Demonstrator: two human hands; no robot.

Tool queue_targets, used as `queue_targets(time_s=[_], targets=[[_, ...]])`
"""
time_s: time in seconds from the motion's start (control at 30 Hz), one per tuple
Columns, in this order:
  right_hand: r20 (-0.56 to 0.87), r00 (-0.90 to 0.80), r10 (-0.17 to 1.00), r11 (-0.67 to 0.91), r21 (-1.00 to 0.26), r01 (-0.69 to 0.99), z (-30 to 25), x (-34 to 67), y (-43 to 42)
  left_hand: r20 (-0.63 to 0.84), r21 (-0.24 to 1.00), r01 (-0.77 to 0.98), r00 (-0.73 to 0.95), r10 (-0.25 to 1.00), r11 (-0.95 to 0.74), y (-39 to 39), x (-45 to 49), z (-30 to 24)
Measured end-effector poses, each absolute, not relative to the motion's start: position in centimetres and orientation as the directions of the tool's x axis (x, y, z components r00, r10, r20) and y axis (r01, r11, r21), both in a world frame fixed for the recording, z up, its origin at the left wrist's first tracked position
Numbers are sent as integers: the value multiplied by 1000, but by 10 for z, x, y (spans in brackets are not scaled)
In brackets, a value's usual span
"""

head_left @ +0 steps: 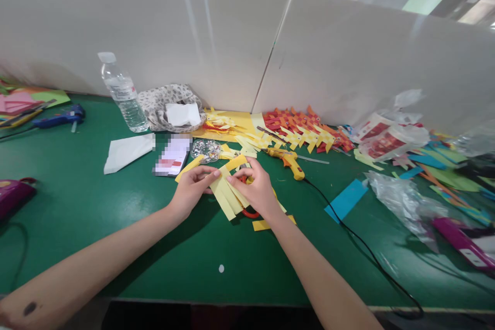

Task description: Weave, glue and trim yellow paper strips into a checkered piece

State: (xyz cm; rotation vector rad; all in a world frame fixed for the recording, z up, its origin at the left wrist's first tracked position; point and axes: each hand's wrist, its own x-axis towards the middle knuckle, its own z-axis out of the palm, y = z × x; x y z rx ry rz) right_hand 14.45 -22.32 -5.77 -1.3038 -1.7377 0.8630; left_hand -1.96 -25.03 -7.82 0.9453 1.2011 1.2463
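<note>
My left hand (pixel 195 188) and my right hand (pixel 255 188) meet over the middle of the green table. Between them are pale yellow paper strips (pixel 225 197), pinched by the fingers and thumb of each hand. A deeper yellow strip (pixel 235 164) crosses their top, near my right fingers. Another yellow strip (pixel 189 167) sticks out behind my left hand. Under my right hand lie red-handled scissors (pixel 250 213), mostly hidden. A loose yellow strip (pixel 263 225) rests beside my right wrist. Just beyond the hands is a clear round case (pixel 206 150) of small black-and-white pieces.
A yellow glue gun (pixel 286 160) trails a black cord rightward. Woven paper fish (pixel 305 131) line the wall. A phone (pixel 172 155), a water bottle (pixel 124 95) and a spotted cloth bag (pixel 166 103) stand left. Blue paper (pixel 347 199) and plastic wrap (pixel 402 206) lie right.
</note>
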Motion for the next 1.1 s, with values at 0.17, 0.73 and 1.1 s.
queue_targets(time_s=[0.17, 0.73, 1.1], targets=[[163, -183, 969, 227, -878, 421, -56, 146, -222, -138, 977, -175, -60, 989, 126, -251, -19, -77], [133, -232, 964, 151, -987, 60, -56, 150, -218, -176, 974, -127, 86, 981, 186, -255, -16, -72], [164, -294, 942, 229, -952, 202, -54, 152, -221, -222, 974, -10, 122, 967, 225, -252, -18, -76]])
